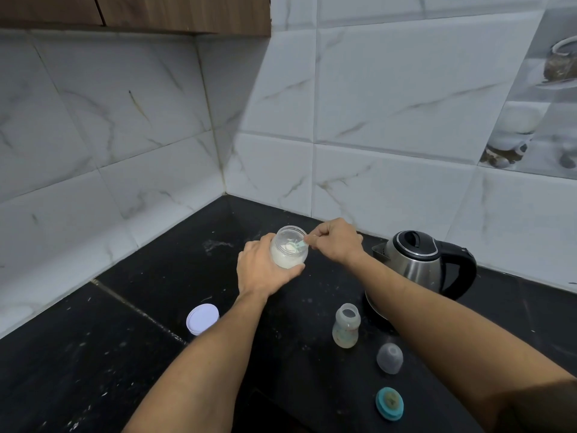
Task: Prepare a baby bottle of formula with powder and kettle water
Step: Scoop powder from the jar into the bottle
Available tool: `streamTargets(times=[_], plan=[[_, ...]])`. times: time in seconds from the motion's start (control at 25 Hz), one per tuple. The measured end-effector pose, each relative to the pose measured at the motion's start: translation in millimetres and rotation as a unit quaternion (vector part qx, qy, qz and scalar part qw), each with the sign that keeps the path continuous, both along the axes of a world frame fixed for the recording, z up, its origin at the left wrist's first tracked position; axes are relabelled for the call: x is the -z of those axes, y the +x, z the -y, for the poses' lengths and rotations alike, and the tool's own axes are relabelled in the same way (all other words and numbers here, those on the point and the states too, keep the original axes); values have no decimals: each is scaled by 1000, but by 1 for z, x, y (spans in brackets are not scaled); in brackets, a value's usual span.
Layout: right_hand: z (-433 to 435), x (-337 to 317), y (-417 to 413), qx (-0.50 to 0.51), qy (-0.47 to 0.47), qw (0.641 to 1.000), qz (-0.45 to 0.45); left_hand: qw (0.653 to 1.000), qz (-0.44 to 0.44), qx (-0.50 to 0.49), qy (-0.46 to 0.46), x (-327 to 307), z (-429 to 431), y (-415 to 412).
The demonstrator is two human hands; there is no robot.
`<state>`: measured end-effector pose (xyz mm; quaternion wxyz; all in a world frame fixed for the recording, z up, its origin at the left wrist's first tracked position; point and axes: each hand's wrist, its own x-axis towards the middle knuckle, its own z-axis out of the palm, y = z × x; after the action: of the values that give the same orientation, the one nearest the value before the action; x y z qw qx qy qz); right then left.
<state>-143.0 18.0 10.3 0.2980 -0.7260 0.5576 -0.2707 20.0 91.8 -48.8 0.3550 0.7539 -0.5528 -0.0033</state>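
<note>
black counter (125,354), starting from the near edge.

teal screw ring (389,404), teat seated in it, lies flat closest to the near edge, right of centre. just behind it sits the clear dome cap (389,358), apart from the ring. both are off, likely parked here so the bottle mouth stays free.

baby bottle (346,325) stands upright behind the cap, top open, just beside the kettle's base and partly under the right forearm. the wall is cloudy, so i cannot tell if anything is in it yet.

white lid (202,319) lies alone toward the left side, near the seam in the counter, out of the working path.

mid-counter: left hand (265,273) wraps the powder jar (288,248), fingers curled around its far side, thumb across the near side. the jar is tilted, mouth toward the right hand, probably to open a way to the powder low inside. i cannot tell whether it is lifted or resting.

right hand (335,242): fingers closed in a narrow pinch on the handle of a pale green scoop (299,244), its bowl inside the jar mouth.

steel kettle (418,260), lid down, stands toward the back edge on the right, black handle turned away from the jar.

judgement: scooping stage. the bottle waits close by, which would make the carry short.
</note>
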Motion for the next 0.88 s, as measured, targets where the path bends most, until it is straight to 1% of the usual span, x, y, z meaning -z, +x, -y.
streamTargets(times=[0.08,0.24,0.52,0.88], plan=[[2,4,-2,-17,4,999,39,1000,1,-3,-4,-1,0,0],[-1,4,-5,-44,-10,995,87,1000,0,-5,-11,-2,1,0],[0,5,-5,-57,-17,993,101,1000,2,-9,-16,-6,2,3],[5,8,-7,-41,18,989,138,1000,2,-12,-15,-7,4,4]])
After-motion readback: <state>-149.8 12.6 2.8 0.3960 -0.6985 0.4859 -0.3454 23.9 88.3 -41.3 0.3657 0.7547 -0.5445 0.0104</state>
